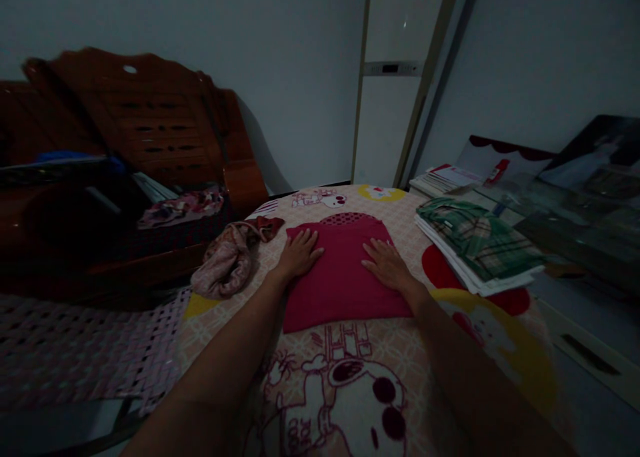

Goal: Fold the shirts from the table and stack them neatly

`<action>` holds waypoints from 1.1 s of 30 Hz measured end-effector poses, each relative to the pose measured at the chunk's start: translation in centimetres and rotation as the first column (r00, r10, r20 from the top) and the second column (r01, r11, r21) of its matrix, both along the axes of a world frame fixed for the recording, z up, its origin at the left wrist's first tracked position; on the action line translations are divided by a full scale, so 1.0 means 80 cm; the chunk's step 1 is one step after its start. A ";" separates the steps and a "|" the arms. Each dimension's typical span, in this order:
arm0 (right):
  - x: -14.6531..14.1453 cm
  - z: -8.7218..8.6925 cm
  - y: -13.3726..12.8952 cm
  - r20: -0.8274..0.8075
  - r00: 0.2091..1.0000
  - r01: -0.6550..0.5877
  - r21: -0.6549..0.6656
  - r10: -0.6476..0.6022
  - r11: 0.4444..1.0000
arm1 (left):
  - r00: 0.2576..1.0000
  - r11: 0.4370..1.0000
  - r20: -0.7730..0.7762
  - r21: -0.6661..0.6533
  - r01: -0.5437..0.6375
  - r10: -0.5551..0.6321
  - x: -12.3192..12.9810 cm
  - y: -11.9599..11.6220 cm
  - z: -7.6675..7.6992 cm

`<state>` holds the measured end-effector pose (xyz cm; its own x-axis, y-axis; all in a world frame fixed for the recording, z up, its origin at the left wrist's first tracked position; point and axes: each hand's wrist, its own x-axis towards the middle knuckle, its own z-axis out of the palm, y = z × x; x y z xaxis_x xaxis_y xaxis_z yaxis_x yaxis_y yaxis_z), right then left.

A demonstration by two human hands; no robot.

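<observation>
A dark pink folded garment lies flat on a table covered with a patterned cloth. My left hand rests on the garment's far left part, fingers spread and pointing away from me. On the far right part lies my right hand, palm down with its fingers apart. Neither hand grasps anything. To the left of the garment is a crumpled, patterned brownish-pink cloth item. A folded green plaid garment sits on top of folded white cloth at the table's right.
Behind on the left stands a carved wooden chair with a floral cloth on its seat. A tall white cabinet-like unit is at the back wall. Right of the table are stacked papers and a large framed picture.
</observation>
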<state>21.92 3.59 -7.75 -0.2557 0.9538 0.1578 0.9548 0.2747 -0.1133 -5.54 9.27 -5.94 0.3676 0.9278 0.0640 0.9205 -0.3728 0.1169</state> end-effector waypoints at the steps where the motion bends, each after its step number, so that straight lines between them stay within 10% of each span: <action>1: 0.000 0.000 0.000 -0.002 1.000 -0.004 -0.001 0.004 1.000 | 1.000 1.000 0.003 0.010 -0.025 0.025 -0.003 0.001 0.000; 5: 0.001 -0.002 0.001 -0.017 1.000 -0.012 0.009 0.012 1.000 | 0.999 0.992 0.052 0.122 -0.018 0.011 -0.001 -0.010 0.008; 12: 0.003 -0.005 0.003 -0.019 0.999 -0.026 0.041 0.027 0.999 | 0.895 0.902 0.122 0.012 0.431 -0.429 0.033 -0.041 0.002; 33: 0.005 -0.004 0.002 -0.061 0.998 0.003 0.061 0.000 0.998 | 1.000 1.000 0.005 0.003 0.012 -0.012 -0.016 -0.003 -0.002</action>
